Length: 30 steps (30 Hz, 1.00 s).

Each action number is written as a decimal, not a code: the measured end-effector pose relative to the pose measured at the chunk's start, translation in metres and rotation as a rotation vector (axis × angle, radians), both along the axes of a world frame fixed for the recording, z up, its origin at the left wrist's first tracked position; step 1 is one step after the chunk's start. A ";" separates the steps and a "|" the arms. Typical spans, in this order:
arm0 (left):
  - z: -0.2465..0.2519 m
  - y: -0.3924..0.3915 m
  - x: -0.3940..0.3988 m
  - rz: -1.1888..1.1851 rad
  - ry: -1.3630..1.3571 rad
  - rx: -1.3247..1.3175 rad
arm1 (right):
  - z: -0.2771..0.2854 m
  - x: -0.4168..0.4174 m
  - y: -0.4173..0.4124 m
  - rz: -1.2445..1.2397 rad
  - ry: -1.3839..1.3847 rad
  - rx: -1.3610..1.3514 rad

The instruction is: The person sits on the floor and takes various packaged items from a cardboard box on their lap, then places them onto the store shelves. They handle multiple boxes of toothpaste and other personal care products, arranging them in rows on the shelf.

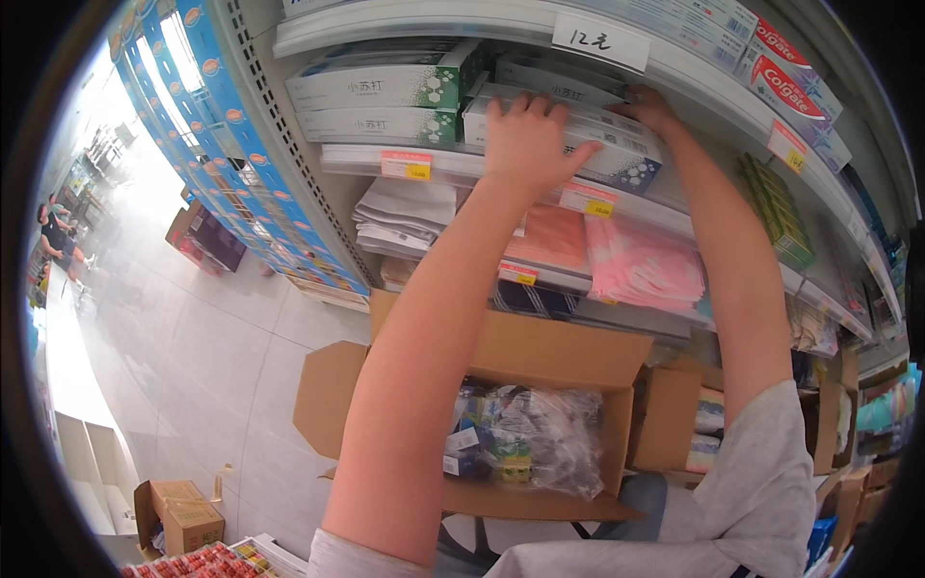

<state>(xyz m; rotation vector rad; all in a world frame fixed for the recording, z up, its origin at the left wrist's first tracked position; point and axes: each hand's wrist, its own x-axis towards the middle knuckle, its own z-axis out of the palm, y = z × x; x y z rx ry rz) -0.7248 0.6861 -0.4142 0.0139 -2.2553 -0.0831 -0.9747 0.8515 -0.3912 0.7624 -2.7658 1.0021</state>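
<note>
My left hand (533,141) lies with spread fingers over the top of a white and blue toothpaste carton (614,165) on a store shelf. Its thumb points right along the carton's front. Farther back, my right hand (650,108) is at the right end of the cartons, fingers bent toward a grey-white carton (553,81) behind the front one. Whether those fingers grip it cannot be made out. To the left stand stacked white and green toothpaste cartons (372,88), close against the blue group.
Below the shelf sits an open cardboard box (571,339) holding plastic-wrapped packs (535,433). Folded towels (643,260) fill the lower shelf. Colgate boxes (788,87) stand on the upper shelf, whose price card (601,42) overhangs my hands. Green boxes (777,209) lie to the right.
</note>
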 end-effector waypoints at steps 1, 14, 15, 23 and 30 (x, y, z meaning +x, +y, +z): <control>0.000 0.000 0.000 0.000 0.005 -0.004 | 0.003 0.000 0.003 0.009 0.043 0.047; 0.000 0.005 -0.002 -0.007 -0.007 0.007 | 0.047 0.033 0.010 0.035 -0.061 -0.287; -0.001 0.002 -0.001 0.014 0.019 -0.003 | 0.051 0.037 -0.006 0.048 -0.103 -0.268; -0.006 0.002 -0.005 -0.001 0.065 0.030 | 0.062 0.032 -0.104 0.132 -0.025 -0.323; -0.003 0.006 -0.004 -0.019 0.055 0.050 | 0.052 0.027 -0.149 0.227 0.053 -0.342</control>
